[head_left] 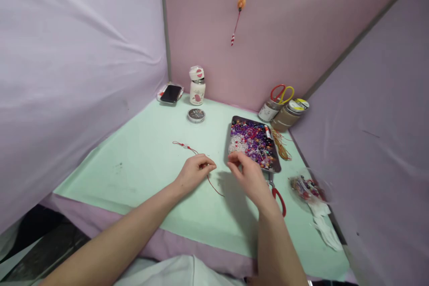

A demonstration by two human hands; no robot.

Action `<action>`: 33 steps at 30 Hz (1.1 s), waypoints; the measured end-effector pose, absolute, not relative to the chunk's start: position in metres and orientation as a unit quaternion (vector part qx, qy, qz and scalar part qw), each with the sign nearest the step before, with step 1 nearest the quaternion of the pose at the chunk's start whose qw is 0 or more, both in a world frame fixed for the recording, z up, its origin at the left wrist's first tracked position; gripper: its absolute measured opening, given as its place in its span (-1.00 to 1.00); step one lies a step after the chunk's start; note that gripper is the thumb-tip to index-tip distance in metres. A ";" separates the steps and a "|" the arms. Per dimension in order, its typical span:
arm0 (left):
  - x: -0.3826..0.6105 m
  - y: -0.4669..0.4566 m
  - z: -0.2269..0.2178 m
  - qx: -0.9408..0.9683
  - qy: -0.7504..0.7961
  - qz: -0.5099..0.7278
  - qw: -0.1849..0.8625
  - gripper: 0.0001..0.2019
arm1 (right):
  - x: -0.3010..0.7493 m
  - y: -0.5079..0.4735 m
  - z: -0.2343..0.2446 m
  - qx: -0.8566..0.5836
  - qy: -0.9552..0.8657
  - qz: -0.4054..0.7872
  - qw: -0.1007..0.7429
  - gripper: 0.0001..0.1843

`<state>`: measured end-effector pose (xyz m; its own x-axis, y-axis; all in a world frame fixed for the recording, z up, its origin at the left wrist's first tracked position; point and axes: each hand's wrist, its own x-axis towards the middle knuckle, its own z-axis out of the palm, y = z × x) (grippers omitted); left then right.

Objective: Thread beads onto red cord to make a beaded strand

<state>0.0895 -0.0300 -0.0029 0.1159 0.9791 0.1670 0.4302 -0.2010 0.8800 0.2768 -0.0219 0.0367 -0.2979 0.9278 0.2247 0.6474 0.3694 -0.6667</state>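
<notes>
Red beaded cord [186, 146] lies across the middle of the counter [134, 170], its looped end pointing toward the left edge and its plain tail trailing toward the front edge. The left hand [197, 170] rests over it, its grip drawn together at the tips; I cannot tell whether the cord is pinched there. The right hand [250, 176] hovers just beside the near left corner of a bead tray [276, 166], its grip curled, and whether the tips meet I cannot tell. Red-handled scissors [271, 182] lie by the tray's near edge, partly behind the right hand. Brown thread [283, 148] runs along the tray's right side, and a clear bag of beads [306, 188] and a white cloth [326, 232] sit toward the counter's right edge. Near the back edge stand a white bottle [197, 92], a round container [196, 115] and, at the back left corner, a phone [171, 94]; two jars [286, 119] stand near the back right corner, one holding more scissors [276, 93]
</notes>
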 end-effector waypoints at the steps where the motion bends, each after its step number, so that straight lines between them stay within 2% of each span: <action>1: 0.090 -0.029 -0.002 0.655 0.533 0.404 0.352 -0.84 | 0.284 -0.017 0.043 -0.521 -0.770 0.216 0.300 -0.84; 4: 0.091 -0.029 0.000 0.632 0.542 0.405 0.378 -0.82 | 0.305 0.012 0.060 -0.556 -0.773 0.143 0.269 -0.85; 6: 0.090 -0.029 0.002 0.619 0.548 0.398 0.396 -0.78 | 0.312 0.041 0.063 -0.581 -0.779 0.095 0.218 -0.84; 12: 0.085 -0.028 0.002 0.584 0.555 0.408 0.428 -0.77 | 0.300 0.108 0.036 -0.597 -0.799 0.042 0.066 -0.79; 22: 0.085 -0.027 0.002 0.559 0.594 0.428 0.389 -0.76 | 0.291 0.122 0.014 -0.595 -0.801 0.048 0.053 -0.79; 25: 0.084 -0.026 0.000 0.550 0.598 0.439 0.384 -0.76 | 0.290 0.112 0.025 -0.594 -0.798 0.034 0.097 -0.77; 28: 0.083 -0.025 -0.004 0.550 0.591 0.450 0.381 -0.74 | 0.282 0.081 0.038 -0.566 -0.779 0.063 0.264 -0.80; 31: 0.082 -0.024 -0.007 0.552 0.569 0.467 0.392 -0.69 | 0.266 0.038 0.039 -0.501 -0.743 0.214 0.389 -0.85; 33: 0.082 -0.024 -0.007 0.550 0.559 0.476 0.398 -0.68 | 0.253 0.013 0.031 -0.459 -0.699 0.342 0.428 -0.86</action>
<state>0.0824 -0.0243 -0.0075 -0.0784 0.9937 0.0800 0.2362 -0.0595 0.9699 0.2532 0.0129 0.0310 -0.2118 0.9346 0.2857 0.3494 0.3454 -0.8710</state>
